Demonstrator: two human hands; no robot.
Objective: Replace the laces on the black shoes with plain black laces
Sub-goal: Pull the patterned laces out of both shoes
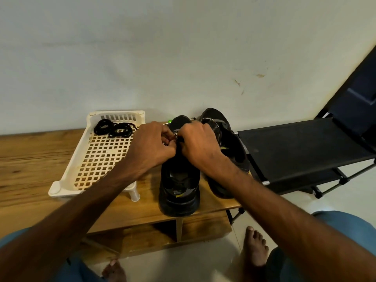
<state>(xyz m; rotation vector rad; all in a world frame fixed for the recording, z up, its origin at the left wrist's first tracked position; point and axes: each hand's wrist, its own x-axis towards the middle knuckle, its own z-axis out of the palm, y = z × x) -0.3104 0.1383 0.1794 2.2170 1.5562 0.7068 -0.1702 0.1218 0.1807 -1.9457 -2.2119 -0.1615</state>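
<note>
The left hand [150, 143] and right hand [198, 142] hide the eyelets of the shoe [179, 186] at the table's [30, 159] front edge and most of the speckled lace [176, 135] they pinch, while the table's left end is cut off by the picture's edge.

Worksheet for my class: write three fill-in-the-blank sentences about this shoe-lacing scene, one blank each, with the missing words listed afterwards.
1. ____ black shoes stand on the wooden table.
2. The coiled plain black laces lie in the cream ____.
3. The left hand and right hand pinch a black-and-____ speckled lace.

Missing words: Two; tray; white.
</note>
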